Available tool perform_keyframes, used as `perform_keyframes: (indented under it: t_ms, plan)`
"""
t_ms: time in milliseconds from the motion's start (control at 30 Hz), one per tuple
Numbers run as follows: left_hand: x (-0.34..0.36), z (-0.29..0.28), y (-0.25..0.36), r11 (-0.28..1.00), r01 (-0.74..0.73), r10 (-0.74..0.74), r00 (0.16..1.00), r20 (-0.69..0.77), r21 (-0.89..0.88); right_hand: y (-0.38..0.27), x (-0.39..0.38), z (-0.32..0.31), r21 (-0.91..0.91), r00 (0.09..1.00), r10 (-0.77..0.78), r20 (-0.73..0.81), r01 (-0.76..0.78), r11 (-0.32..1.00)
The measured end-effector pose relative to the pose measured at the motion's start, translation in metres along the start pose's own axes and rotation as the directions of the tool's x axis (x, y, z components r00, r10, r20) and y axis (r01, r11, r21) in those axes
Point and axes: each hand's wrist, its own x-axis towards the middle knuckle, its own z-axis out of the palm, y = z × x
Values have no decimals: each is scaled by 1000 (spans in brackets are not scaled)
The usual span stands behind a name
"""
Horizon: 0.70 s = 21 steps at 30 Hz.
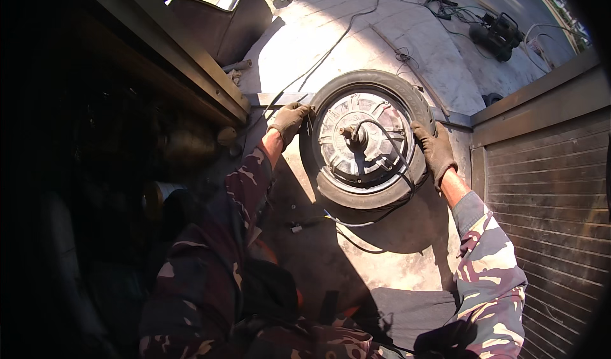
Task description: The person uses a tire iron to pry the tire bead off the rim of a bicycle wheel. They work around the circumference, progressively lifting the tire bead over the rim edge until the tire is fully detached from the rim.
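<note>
A hub-motor wheel (331,190) lies before me, its black tyre around a grey metal motor cover (337,117) with a stub axle (352,134) sticking up from the middle. A black cable (396,144) loops from the axle over the wheel's right side and down to the floor. At the tyre's left edge my left hand (289,122), in a brown glove, is closed with its fingertips pinched; what they hold is too small to make out. My right hand (436,150), gloved too, grips the tyre's right side with its fingers around the tread.
A metal door sill (261,99) runs behind the wheel. To the right stands a slatted shutter door (547,181); a metal frame (184,57) is at the left. Outside, cables (347,31), a thin rod (407,66) and a black air compressor (495,36) rest on the sunlit ground. A small connector (296,228) lies nearer me.
</note>
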Motion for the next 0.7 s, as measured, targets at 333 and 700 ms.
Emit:
perform_keyframes:
  t_ms: [333,700]
  plan:
    - [-11,-11,-19,985,170,-169,985,16,-28,-7,-19,-13,-149,988,-94,121,112,982]
    - [-89,-33,-71,944,35,-63,995,75,329,-51,48,-12,-74,898,39,438,-7,997]
